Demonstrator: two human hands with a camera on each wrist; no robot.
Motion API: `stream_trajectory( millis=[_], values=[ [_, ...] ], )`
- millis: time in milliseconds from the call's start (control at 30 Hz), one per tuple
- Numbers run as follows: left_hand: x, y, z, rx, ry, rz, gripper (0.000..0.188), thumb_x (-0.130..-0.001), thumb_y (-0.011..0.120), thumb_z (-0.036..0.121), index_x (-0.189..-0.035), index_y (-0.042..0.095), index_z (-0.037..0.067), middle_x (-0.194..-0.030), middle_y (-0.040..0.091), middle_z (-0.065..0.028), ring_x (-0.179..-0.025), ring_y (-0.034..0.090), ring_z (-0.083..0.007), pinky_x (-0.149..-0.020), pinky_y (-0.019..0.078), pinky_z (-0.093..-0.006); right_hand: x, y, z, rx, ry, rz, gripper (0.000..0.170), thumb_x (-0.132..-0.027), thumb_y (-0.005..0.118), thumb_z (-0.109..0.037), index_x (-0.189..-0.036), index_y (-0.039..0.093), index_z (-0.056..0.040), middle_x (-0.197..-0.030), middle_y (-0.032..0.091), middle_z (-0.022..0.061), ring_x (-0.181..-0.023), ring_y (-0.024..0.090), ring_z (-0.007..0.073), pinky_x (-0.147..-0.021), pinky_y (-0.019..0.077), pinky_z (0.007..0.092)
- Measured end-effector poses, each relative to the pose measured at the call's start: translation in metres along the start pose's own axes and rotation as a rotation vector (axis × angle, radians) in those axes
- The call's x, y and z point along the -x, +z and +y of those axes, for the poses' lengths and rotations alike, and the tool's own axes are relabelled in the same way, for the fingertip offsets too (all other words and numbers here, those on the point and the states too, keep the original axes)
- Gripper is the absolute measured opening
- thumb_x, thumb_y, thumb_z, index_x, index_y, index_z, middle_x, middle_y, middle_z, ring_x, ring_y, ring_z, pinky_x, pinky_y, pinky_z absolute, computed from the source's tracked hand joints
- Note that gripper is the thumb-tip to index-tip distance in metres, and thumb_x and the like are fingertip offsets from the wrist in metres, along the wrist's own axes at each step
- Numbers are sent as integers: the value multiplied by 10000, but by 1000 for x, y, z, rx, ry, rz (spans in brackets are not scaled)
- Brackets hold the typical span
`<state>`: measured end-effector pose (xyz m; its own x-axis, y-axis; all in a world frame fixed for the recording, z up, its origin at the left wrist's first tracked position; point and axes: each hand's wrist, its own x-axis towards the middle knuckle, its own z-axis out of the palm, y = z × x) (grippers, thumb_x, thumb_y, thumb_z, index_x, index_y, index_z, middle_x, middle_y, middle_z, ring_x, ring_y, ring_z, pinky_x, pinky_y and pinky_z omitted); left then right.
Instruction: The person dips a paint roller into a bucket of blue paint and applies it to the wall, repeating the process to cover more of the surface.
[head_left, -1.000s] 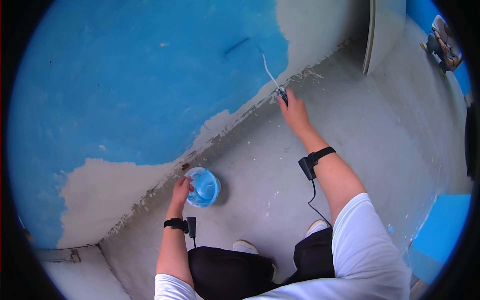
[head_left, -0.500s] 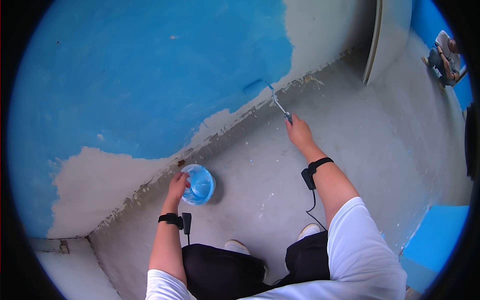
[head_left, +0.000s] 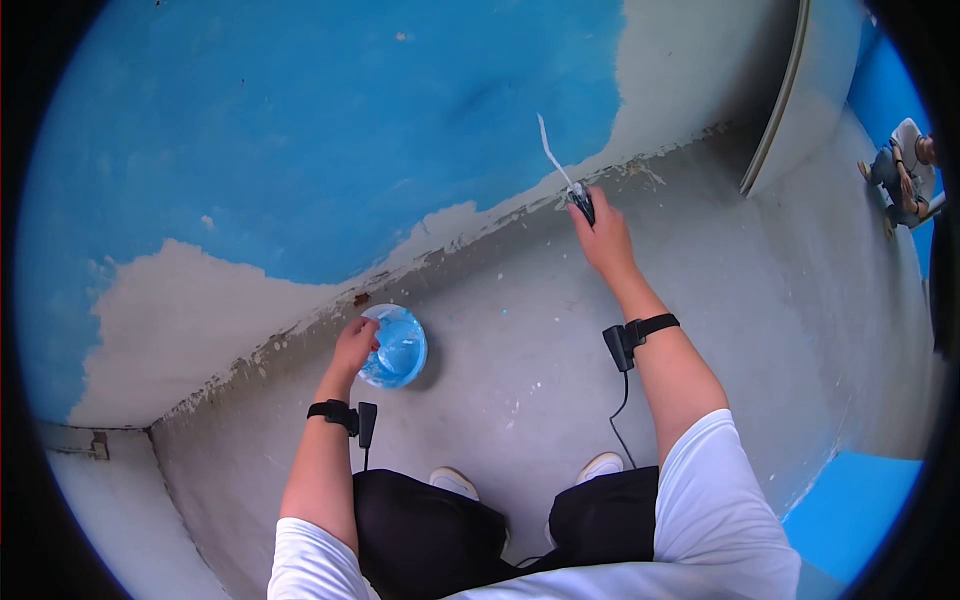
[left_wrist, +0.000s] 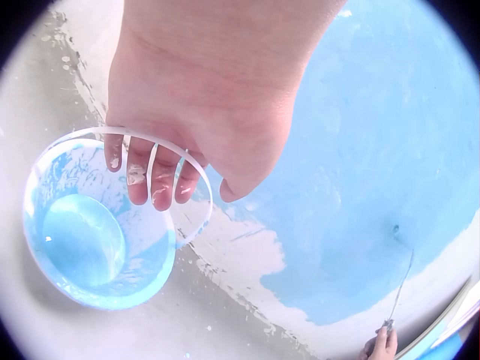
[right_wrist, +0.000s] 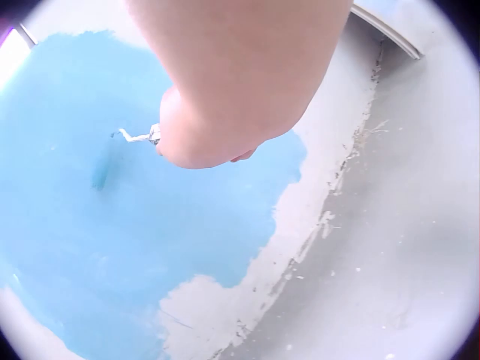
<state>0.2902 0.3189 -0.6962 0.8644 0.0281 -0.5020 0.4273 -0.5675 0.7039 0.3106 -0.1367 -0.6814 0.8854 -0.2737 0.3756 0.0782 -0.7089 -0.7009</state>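
Note:
In the head view my left hand (head_left: 355, 346) holds the thin white handle of a bucket (head_left: 415, 350) with blue paint inside, just above the floor by the wall. The left wrist view shows the bucket's handle (left_wrist: 169, 144) across the hooked fingers, paint flecks on their tips. My right hand (head_left: 607, 242) grips the dark grip of a tool with a white bent rod (head_left: 551, 153), reaching over the blue-painted wall (head_left: 300, 150). A blurred dark-blue shape, seemingly the roller (right_wrist: 101, 176), lies at the wall beyond the rod.
Bare pale wall (head_left: 190, 310) borders the blue along its lower edge. Paint specks dot the grey floor (head_left: 500, 430). An upright panel (head_left: 800, 110) stands at upper right, and another person (head_left: 905, 180) crouches at far right. A blue surface (head_left: 850, 505) is at lower right.
The roller went down to the blue's lower edge, then back up the wall, with the right hand following. The left hand still holds the bucket, and the head view has shifted.

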Motion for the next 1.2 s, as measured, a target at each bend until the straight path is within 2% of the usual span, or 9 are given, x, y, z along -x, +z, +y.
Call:
stream_trajectory(
  millis=[67,167,233,467,633,767,1000,1200],
  values=[
    [-3,-1,-4,5,-3,1,349,-918,551,342,-989,635,11,-725,614,-79,-689,594,-168,-679,462,-296,-9,2,-9,-75,-20,13,297,-930,608,-285,-1085,527,-46,-846,658,234,-807,620,462,-655,479,500],
    [-8,-2,-11,10,2,0,356,-913,572,357,-979,635,14,-733,623,-89,-691,605,-176,-677,476,-304,-14,5,-12,-122,53,-22,281,-929,610,-272,-1063,535,-36,-838,658,238,-798,618,467,-652,479,494],
    [-9,-1,-12,14,6,-2,355,-913,573,358,-979,636,14,-731,624,-88,-690,605,-175,-677,476,-303,-13,11,-4,-45,101,-115,303,-930,609,-286,-1048,541,-15,-822,650,257,-779,614,479,-652,476,511],
    [-5,0,-5,5,6,-2,339,-920,559,336,-981,635,12,-721,614,-78,-684,593,-167,-671,464,-298,17,23,36,102,141,-114,321,-936,591,-305,-974,533,9,-797,638,281,-758,607,494,-651,478,554],
    [-8,1,-8,9,-7,-5,316,-923,547,308,-982,633,10,-714,601,-64,-683,576,-159,-670,452,-293,33,20,52,233,247,-177,327,-935,586,-319,-942,528,3,-794,641,279,-754,616,487,-664,486,560],
    [-11,1,-11,3,26,-7,355,-917,580,350,-975,630,4,-730,631,-98,-685,617,-182,-659,481,-309,38,14,60,263,251,-186,329,-935,582,-326,-950,536,-1,-793,643,275,-762,621,478,-668,487,557],
    [-8,-1,-12,3,26,14,348,-912,579,344,-975,626,5,-735,636,-103,-687,620,-185,-664,480,-313,29,1,49,114,234,-145,303,-940,575,-322,-1008,559,-28,-812,654,248,-793,622,464,-674,476,525],
    [-8,1,-10,-15,23,7,347,-910,583,343,-982,628,8,-730,637,-104,-676,619,-185,-661,479,-314,-14,-2,-10,-145,182,-4,286,-950,564,-302,-1032,557,-28,-808,649,234,-811,610,473,-685,474,491]
  ],
)
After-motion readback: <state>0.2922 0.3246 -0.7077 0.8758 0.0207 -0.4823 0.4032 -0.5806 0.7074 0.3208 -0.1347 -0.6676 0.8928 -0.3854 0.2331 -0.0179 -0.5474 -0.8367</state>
